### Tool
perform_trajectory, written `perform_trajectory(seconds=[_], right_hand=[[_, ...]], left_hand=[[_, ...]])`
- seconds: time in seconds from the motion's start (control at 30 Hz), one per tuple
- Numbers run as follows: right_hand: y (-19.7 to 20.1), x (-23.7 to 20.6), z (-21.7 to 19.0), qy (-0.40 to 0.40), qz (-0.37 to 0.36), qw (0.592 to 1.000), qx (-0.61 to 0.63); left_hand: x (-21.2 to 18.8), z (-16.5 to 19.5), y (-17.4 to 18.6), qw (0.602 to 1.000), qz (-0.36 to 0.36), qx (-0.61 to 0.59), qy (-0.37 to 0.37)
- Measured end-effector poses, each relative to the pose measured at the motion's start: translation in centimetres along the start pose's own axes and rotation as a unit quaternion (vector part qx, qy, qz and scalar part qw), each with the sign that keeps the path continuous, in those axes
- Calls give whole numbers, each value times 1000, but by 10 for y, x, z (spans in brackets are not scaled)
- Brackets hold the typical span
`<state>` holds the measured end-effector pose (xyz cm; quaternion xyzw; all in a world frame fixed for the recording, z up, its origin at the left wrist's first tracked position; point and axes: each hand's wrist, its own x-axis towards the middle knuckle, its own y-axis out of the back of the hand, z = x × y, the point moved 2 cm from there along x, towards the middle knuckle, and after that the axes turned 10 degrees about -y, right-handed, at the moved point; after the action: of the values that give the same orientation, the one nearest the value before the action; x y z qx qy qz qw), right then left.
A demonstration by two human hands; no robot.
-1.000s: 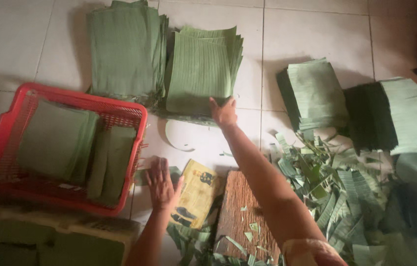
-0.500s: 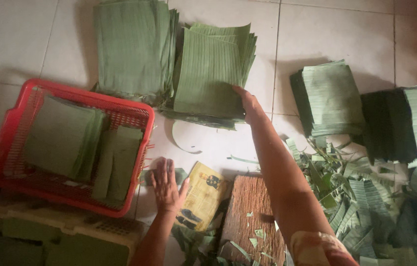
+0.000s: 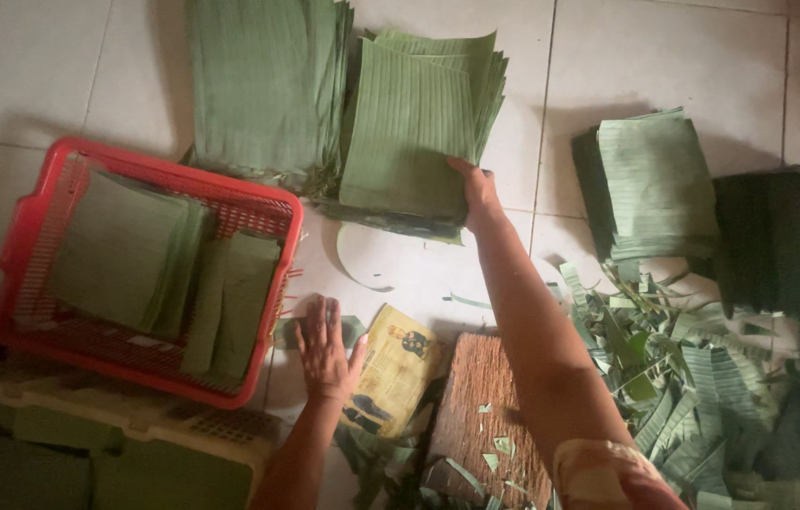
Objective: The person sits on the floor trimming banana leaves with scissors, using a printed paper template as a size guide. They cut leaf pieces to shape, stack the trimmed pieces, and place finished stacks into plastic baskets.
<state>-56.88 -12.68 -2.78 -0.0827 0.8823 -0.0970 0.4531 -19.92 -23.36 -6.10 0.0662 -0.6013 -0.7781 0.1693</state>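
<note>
Using the red basket (image 3: 22,246) as the marker: just right of its near corner the left hand (image 3: 326,351) lay flat on the floor tiles, fingers spread, holding nothing. Further right and farther out, the right hand (image 3: 473,189) was way closer to the leaf stack (image 3: 414,123) — fingers pinching its near right corner, long axis running away from the person.
</note>
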Motion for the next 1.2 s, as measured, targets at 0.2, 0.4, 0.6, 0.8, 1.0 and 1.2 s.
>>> perform_trajectory(seconds=[0.2, 0.4, 0.6, 0.8, 1.0, 1.2], right_hand=[[-7, 9, 3, 15, 52, 998, -17], [-8, -5, -1, 23, -111, 993, 19], [-3, -12, 1, 80, -135, 988, -1], [30, -20, 31, 77, -117, 990, 30], [134, -80, 115, 1, -21, 995, -102], [234, -186, 222, -2, -63, 997, -55]], left_hand=[[0, 1, -1, 1000, 7, -9, -6], [4, 2, 0, 1000, 7, -1, -6], [5, 5, 4, 1000, 18, -7, -8], [3, 16, 21, 1000, 18, 2, -12], [-9, 23, 31, 999, 35, 22, 9], [-34, 62, 26, 255, 163, 948, 94]])
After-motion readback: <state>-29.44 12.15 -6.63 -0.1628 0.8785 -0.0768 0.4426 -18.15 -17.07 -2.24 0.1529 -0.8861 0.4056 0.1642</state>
